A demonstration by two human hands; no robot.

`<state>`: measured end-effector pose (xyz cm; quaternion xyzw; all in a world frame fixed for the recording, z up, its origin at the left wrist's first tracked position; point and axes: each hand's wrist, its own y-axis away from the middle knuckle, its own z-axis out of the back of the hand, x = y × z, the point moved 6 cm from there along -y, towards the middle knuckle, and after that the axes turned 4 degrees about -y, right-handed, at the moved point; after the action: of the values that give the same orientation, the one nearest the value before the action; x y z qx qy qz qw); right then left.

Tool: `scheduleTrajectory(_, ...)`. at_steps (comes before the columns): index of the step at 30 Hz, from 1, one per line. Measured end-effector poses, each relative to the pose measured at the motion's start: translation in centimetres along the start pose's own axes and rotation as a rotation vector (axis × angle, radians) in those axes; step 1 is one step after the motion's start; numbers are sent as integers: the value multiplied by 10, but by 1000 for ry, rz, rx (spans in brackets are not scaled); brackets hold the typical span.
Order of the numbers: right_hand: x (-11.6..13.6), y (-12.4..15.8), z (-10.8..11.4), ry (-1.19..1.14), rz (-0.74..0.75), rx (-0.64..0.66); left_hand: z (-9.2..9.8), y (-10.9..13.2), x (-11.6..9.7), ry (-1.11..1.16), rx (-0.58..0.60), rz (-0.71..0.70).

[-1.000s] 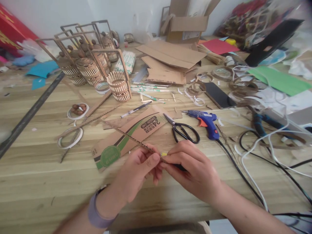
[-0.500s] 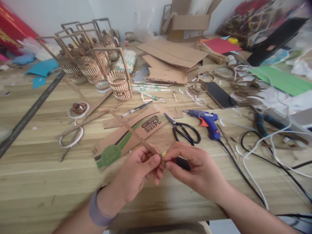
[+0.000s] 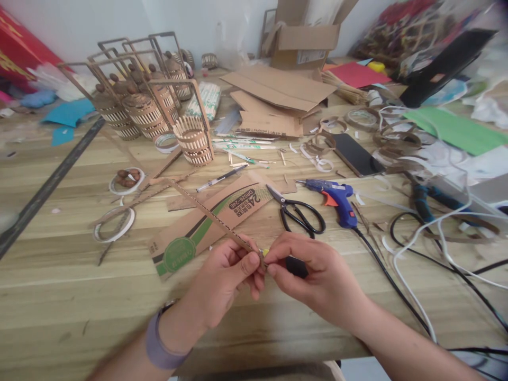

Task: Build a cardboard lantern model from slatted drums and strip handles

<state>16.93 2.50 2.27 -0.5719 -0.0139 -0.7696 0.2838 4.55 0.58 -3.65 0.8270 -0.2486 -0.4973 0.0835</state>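
My left hand [image 3: 234,270] is closed around the near end of a long, narrow cardboard strip [image 3: 206,210], its thumb pressed on top. The strip slants away to the far left and bends there. At the same near end, the thumb and forefinger of my right hand [image 3: 307,264] pinch the strip's tip. A small yellow bit and a dark object show beside the right fingers, mostly covered. Beyond my hands lies a printed cardboard piece [image 3: 210,222]. Black-handled scissors [image 3: 299,214] rest just past the right hand, and a blue glue gun [image 3: 335,198] lies to their right.
Several small stick baskets with tall handles [image 3: 146,114] stand at back left, one more basket [image 3: 194,143] nearer. Tape rolls [image 3: 115,230] lie left, a phone [image 3: 357,153] right. White and black cables [image 3: 397,264] run along the right side. Cardboard sheets [image 3: 278,87] are stacked behind.
Both hands keep their grip on the strip's near end with hardly any movement. The whole view has shifted very slightly.
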Motion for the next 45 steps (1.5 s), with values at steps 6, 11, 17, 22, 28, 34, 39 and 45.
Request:
scheduleTrajectory(6,0,1,-1,16,21,-12,-3,0,6,58,27,22)
scheduleTrajectory(11,7,2,-1,64,121,-29,-6,1,11,28,81,59)
scheduleTrajectory(17,20,10,-1,91,265,-14,-7,6,15,-86,168,72)
scheduleTrajectory(22,30,15,-1,176,394,-26,-11,12,-2,-176,149,-47)
scheduleTrajectory(28,25,9,4,357,363,-124,-6,21,-24,-580,-43,-310)
scheduleTrajectory(34,17,6,2,411,334,-114,-16,31,-37,-1049,-108,-665)
scheduleTrajectory(39,14,5,-2,392,321,-96,-13,31,-36,-1093,-185,-697)
scheduleTrajectory(45,11,4,-2,343,271,-53,-15,32,-37,-1180,-199,-748)
